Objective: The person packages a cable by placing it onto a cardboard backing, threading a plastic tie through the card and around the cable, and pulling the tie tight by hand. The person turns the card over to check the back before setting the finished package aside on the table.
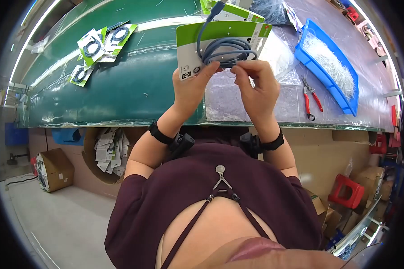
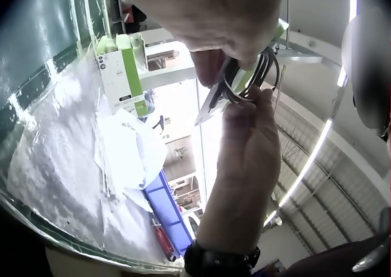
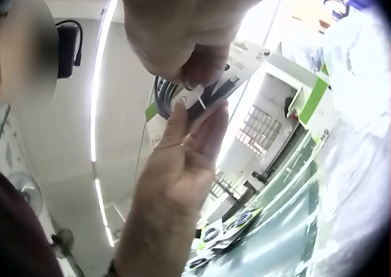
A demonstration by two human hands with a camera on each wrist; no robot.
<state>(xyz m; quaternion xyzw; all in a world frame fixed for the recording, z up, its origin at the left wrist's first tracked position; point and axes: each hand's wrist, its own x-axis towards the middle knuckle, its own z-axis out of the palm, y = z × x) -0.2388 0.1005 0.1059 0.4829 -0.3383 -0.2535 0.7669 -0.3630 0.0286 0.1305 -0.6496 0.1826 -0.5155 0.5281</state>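
A green and white card [image 1: 186,45] with a coiled grey-blue cable [image 1: 229,43] on it is held up over the table's front part. My left hand [image 1: 191,87] grips the card's lower left edge, its thumb against the coil. At the coil's lower right, my right hand [image 1: 259,87] pinches something thin, with thumb and forefinger together. In the right wrist view a white tie crosses the cable [image 3: 164,96] between the two hands. One cable plug stands up above the card's top edge.
Carded cables [image 1: 92,47] lie at the left of the green table [image 1: 152,85]. On the right are red-handled pliers [image 1: 307,101] and a blue tray [image 1: 330,83] of clear strips. More cards [image 1: 242,13] and a clear bag lie behind.
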